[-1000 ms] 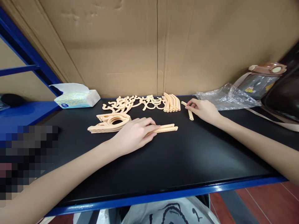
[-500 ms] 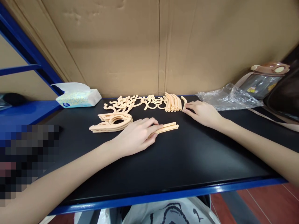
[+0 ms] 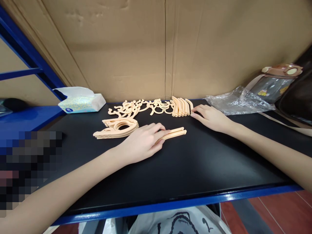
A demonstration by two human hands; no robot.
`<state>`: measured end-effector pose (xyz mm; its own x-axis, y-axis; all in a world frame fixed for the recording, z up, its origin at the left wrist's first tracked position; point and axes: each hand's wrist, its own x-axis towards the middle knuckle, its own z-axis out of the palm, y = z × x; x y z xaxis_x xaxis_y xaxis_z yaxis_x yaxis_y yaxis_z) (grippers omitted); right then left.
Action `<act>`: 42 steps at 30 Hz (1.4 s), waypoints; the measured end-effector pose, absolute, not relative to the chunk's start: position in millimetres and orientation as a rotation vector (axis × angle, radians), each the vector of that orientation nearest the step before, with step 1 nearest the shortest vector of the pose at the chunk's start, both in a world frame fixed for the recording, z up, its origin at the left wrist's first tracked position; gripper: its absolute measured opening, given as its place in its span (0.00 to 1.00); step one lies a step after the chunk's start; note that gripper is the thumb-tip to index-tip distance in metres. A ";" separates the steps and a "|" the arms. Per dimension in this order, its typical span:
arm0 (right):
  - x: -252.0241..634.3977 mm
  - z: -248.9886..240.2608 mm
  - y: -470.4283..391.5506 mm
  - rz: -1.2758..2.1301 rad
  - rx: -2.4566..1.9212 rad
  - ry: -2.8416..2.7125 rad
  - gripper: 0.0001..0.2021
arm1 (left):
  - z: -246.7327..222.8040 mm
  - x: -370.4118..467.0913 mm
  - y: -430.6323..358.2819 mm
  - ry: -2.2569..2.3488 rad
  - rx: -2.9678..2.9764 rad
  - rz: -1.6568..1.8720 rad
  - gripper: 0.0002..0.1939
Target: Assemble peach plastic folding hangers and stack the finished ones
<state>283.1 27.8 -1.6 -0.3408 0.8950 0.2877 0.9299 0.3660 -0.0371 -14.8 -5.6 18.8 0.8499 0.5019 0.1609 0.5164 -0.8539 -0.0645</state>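
My left hand is closed over the table with two slim beige plastic bars, which look like hanger arms, sticking out past its fingertips to the right. Farther back, my right hand pinches the near end of a curved beige plastic piece. That piece stands at the right end of a row of similar curved pieces, close against it. To the left of my left hand lies a stack of beige hanger-shaped parts with a rounded opening; the hand partly overlaps its right end.
Loose beige hook pieces lie along the cardboard wall. A tissue pack stands at the back left. Clear plastic wrap, a drink bottle and a dark bag occupy the right. A blue edge borders the black table.
My right hand has brought the curved piece slightly left, closing the gap to the row. My left hand and its bars have stayed in place.
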 end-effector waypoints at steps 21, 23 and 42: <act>266.3 10.7 9.0 -0.321 -1.169 -2.419 0.16 | 16.1 -15.6 -3.4 -0.782 -2.904 -0.251 0.18; 259.7 12.3 1.6 -0.288 -1.040 -2.480 0.14 | 15.4 -15.6 -3.0 -0.786 -2.894 -0.251 0.18; 248.7 2.4 -5.2 -0.126 -0.964 -2.569 0.12 | 16.2 -17.5 1.2 -0.719 -2.737 -0.287 0.14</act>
